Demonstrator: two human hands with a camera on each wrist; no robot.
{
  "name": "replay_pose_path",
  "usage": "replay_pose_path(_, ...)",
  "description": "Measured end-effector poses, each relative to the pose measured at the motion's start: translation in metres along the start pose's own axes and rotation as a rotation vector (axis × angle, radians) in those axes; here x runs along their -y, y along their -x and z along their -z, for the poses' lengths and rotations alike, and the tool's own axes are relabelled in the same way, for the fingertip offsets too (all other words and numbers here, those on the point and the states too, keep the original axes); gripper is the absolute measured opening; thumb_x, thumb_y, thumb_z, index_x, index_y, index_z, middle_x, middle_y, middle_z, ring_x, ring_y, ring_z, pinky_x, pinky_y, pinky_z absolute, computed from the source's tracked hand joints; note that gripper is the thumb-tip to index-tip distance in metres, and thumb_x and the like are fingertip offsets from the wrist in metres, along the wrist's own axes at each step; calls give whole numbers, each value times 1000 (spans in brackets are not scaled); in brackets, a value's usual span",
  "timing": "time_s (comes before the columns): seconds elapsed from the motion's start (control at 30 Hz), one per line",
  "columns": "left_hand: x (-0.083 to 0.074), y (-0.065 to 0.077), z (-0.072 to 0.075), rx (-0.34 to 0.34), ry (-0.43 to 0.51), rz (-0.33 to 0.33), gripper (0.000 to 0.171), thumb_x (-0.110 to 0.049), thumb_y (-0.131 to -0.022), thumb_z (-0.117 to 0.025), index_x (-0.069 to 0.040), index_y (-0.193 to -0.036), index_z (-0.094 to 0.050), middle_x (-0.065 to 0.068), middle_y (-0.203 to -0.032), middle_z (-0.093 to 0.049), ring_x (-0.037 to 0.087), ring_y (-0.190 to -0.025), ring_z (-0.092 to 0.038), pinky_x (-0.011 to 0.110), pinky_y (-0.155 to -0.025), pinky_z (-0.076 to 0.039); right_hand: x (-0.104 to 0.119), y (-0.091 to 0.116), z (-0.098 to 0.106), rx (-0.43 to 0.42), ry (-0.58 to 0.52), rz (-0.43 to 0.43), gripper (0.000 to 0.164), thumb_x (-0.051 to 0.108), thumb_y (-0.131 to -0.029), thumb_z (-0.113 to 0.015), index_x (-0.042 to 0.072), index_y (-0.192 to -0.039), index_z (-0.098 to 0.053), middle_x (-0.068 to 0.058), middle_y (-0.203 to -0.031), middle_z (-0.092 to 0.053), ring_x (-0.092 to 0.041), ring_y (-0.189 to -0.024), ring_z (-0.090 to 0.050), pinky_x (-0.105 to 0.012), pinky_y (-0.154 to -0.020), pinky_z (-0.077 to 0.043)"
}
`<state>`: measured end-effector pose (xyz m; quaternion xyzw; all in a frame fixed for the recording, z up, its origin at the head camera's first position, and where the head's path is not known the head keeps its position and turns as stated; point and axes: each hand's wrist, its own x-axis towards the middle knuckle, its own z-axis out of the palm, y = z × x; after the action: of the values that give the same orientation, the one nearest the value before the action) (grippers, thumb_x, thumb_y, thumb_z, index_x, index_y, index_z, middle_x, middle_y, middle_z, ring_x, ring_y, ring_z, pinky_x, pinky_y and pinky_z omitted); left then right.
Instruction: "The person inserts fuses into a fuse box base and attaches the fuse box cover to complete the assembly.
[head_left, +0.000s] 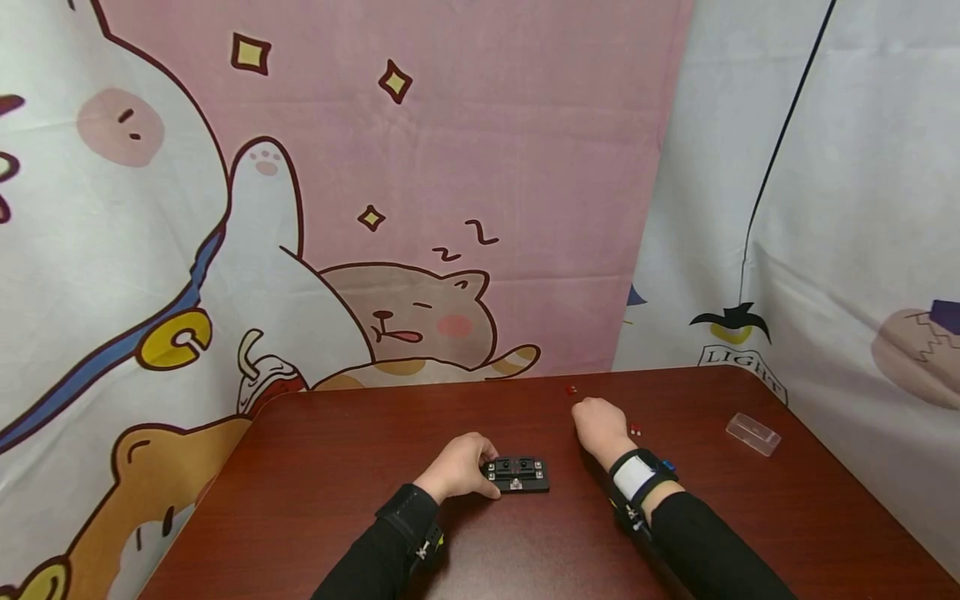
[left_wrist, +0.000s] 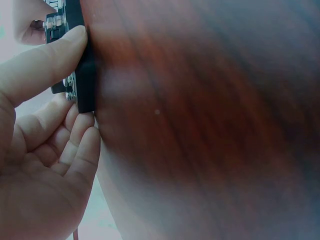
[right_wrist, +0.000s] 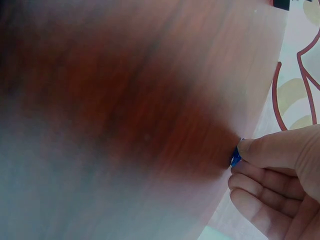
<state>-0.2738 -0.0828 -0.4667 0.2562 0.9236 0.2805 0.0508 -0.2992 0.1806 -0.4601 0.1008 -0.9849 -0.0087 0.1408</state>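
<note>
In the head view, a black block (head_left: 516, 473) with metal screw terminals lies on the table just left of centre. My left hand (head_left: 463, 467) holds its left end between thumb and fingers. The left wrist view shows the thumb over the block's (left_wrist: 86, 75) edge and the fingers beneath its end. Farther forward and to the right is my right hand (head_left: 602, 427). In the right wrist view, its thumb and index finger pinch a small blue piece (right_wrist: 236, 154) right at the tabletop. Most of that piece is hidden by the fingers.
Small red pieces (head_left: 636, 429) lie right beside the right hand, and another red piece (head_left: 572, 390) sits near the table's far edge. A clear plastic case (head_left: 753, 434) lies at the right. Behind the brown table (head_left: 337, 533) hangs a printed cloth (head_left: 525, 167).
</note>
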Motion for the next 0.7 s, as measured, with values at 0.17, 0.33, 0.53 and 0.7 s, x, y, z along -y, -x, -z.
replay_pose_path(0.17, 0, 0, 0, -1, -8, -6, 40, -20, -60, -96, -11, -88, -69, -5, -83, -56, 10, -76, -52, 31, -74, -45, 1, -1, 1, -1, 12, 0, 19, -3, -88, -65, 8, -75, -71, -9, -73, -65, -29, -71, -65, -46, -59, -55)
replay_pose_path(0.33, 1, 1, 0, 1, -15, -7, 41, -20, -60, -96, -11, -89, -69, -5, -84, -57, 10, -76, -52, 30, -74, -45, 2, -3, -4, 10, 38, -15, 17, -1, -88, -67, 8, -75, -73, -9, -72, -65, -28, -70, -65, -47, -56, -54)
replay_pose_path(0.53, 1, 0, -1, 4, -4, -3, 40, -19, -60, -96, -11, -89, -69, -5, -84, -57, 10, -76, -52, 31, -74, -45, 2, -6, -7, 5, 48, -34, 16, 0, -87, -68, 7, -74, -72, -10, -70, -65, -29, -67, -64, -48, -54, -53)
replay_pose_path(0.7, 0, 0, 1, 5, 7, -1, 40, -19, -60, -96, -11, -88, -69, -5, -84, -56, 11, -76, -52, 31, -74, -45, -1, -6, -7, 11, 24, -49, 15, 1, -88, -68, 8, -74, -72, -10, -70, -65, -29, -67, -64, -49, -53, -53)
